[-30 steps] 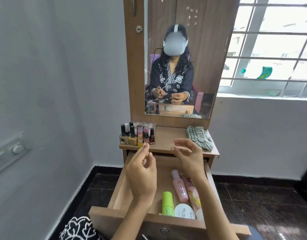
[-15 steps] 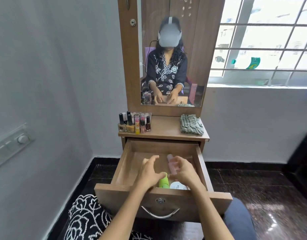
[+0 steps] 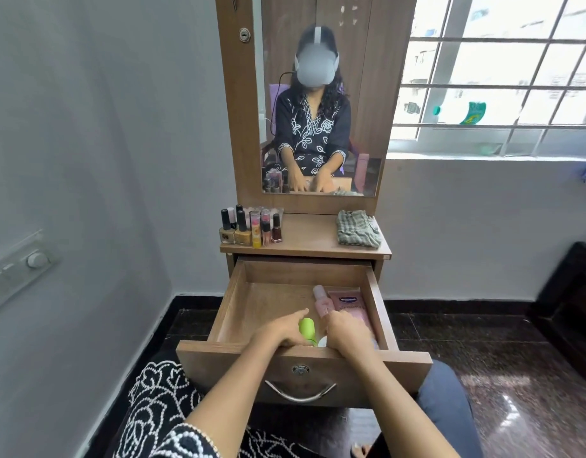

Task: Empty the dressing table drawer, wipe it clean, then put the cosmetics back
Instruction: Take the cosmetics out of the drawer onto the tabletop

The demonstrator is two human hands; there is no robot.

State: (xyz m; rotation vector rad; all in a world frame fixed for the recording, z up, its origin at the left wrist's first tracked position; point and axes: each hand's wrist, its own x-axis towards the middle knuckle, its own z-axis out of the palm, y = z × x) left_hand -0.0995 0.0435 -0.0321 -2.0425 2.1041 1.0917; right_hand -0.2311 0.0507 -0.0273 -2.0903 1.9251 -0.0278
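Our left hand [image 3: 281,330] lies flat beside the green bottle [image 3: 307,327], our right hand's [image 3: 346,332] grip unclear; we judge these smooth, light plastic bottles best grasped mid-body.

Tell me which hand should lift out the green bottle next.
Left. The left hand already lies against the green bottle, while the right hand sits over the pink tube side of the drawer.
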